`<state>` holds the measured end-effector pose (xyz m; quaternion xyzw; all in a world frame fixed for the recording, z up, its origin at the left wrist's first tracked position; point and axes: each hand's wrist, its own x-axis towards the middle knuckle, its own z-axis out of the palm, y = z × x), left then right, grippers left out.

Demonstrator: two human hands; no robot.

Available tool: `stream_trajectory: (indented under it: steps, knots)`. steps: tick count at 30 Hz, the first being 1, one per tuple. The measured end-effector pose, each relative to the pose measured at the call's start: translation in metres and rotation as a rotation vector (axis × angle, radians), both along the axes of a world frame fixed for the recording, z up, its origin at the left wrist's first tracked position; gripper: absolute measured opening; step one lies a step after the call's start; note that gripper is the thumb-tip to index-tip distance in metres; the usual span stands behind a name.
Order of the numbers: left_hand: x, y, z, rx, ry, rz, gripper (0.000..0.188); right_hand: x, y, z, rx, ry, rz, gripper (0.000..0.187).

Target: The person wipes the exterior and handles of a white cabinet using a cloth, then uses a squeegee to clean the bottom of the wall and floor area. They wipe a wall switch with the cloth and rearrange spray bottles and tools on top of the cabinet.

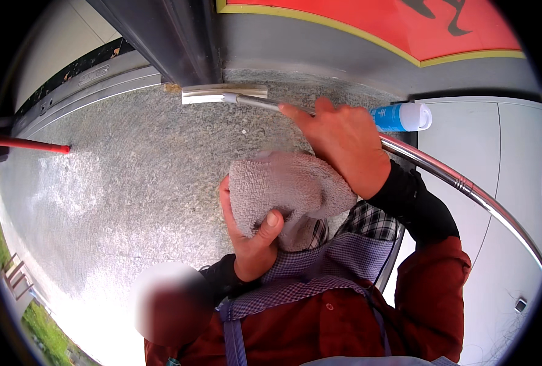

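A greyish-pink terry cloth [277, 183] is bunched in front of me. My left hand [253, 238] grips it from the left, its thumb lying over the near side. My right hand [347, 143] is wrapped over a shiny metal pole [442, 171], with a finger reaching along the shaft. The pole curves from the lower right towards a narrow white bar-shaped head [207, 94], which rests on the floor against the wall base; whether it is a mop or squeegee, I cannot tell. The cloth's right end lies just under my right wrist.
Beyond my right hand is a blue and white bottle [402, 117], beside a white cabinet [457, 158]. A red rod [33, 145] juts in at the left, near a metal door track [94, 91]. A dark post [173, 43] and a red panel [374, 24] stand ahead. The speckled floor [131, 165] shines.
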<state>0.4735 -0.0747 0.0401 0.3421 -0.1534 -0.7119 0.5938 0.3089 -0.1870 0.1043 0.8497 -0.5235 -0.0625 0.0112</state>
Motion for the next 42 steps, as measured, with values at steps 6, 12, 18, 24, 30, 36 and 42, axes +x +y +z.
stream_trajectory:
  steps: [6, 12, 18, 24, 30, 36, 42]
  knots:
    - [-0.001, -0.003, 0.006, 0.009, 0.016, 0.002, 0.087, -0.008, -0.012, -0.014, -0.007, -0.063, 0.037, 0.056]
    - [-0.001, -0.004, 0.008, 0.017, 0.019, 0.015, 0.087, -0.013, -0.008, -0.022, 0.000, -0.081, -0.024, 0.065]
    - [-0.002, -0.002, -0.001, 0.007, -0.010, 0.023, 0.086, -0.011, 0.034, 0.064, -0.108, 0.132, -0.172, 0.069]
    - [-0.008, -0.002, 0.004, -0.014, 0.014, 0.005, 0.080, -0.019, 0.023, 0.026, -0.046, -0.005, -0.076, 0.064]
    - [0.016, -0.023, 0.006, 0.073, 0.174, -0.030, 0.061, -0.048, 0.026, -0.013, 0.025, 0.019, -0.081, 0.062]
    - [0.047, -0.144, 0.028, -0.298, -0.116, 0.404, 0.059, -0.081, 0.055, 0.002, 0.090, 0.070, -0.139, 0.060]
    - [0.048, -0.277, 0.024, -0.914, -0.909, 1.006, 0.108, -0.098, 0.072, -0.004, 0.180, 0.147, -0.158, 0.063]
